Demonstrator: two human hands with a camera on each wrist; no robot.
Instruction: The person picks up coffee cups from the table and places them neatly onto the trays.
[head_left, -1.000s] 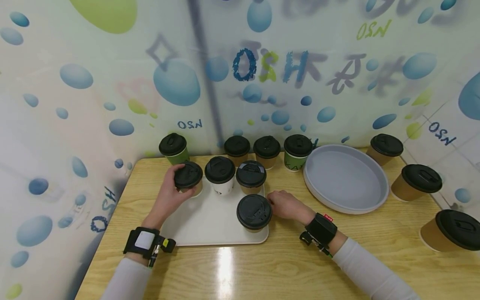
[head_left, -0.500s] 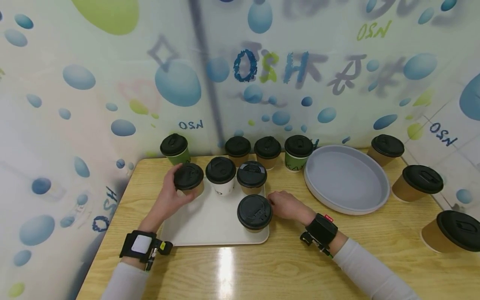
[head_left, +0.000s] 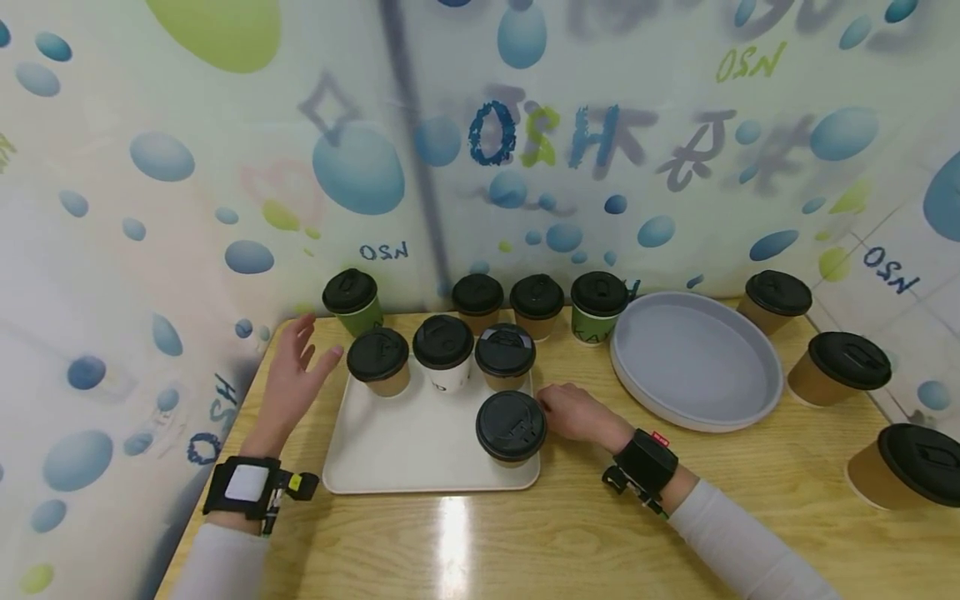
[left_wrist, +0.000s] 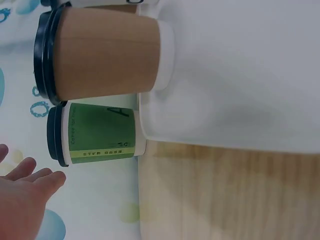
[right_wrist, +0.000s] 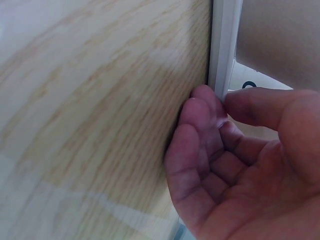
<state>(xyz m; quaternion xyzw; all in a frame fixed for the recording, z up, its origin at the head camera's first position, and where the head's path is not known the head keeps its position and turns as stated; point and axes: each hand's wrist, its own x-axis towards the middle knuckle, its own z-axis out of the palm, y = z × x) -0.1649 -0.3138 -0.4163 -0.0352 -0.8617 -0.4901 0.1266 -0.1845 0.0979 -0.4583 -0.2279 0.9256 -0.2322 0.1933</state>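
Note:
A white tray (head_left: 397,450) lies on the table with several black-lidded paper coffee cups upright on it. Along its back are a brown cup (head_left: 387,383), a white cup (head_left: 450,379) and another brown cup (head_left: 505,380); one more brown cup (head_left: 512,427) stands front right. My left hand (head_left: 288,379) hovers apart from the tray's back left corner, fingers loosely spread and holding nothing. A green cup (left_wrist: 102,132) is close to that hand in the left wrist view. At the tray's right edge, my right hand (right_wrist: 230,165) pinches the rim between thumb and curled fingers.
Behind the tray stand the green cup (head_left: 363,319), two brown cups (head_left: 480,321) and another green cup (head_left: 592,325), near the wall. A round grey tray (head_left: 693,358) lies to the right. Beyond it are several brown cups (head_left: 813,383) along the table's right side.
My left hand has let go of the back left brown cup and moved left, away from it. That cup stays on the tray. My right hand has stayed at the tray's edge.

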